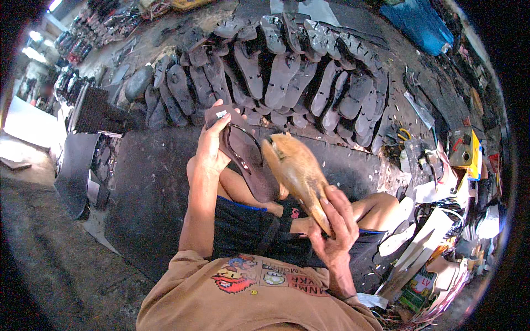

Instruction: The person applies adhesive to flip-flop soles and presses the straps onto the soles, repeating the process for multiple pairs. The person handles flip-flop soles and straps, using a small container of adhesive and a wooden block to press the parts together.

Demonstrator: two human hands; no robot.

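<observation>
My left hand (208, 148) grips a dark brown flip-flop (255, 179) near one end, with the thumb on top beside a small white label. Its glossy dark strap faces up, and the other end slants down toward my lap. In my right hand (338, 229) is a worn wooden shoe last (299, 174), my fingers closed round its narrow end. The last's broad, notched end points up and left, close beside the flip-flop. From this view I cannot tell whether the two touch.
Beyond my crossed legs, rows of dark sandal soles (284, 83) stand along a dark floor mat (146, 187). To the right are a yellow box (472, 154), pale sole-shaped pieces (396, 240) and heaped scraps. A blue object (419, 25) lies at the far right.
</observation>
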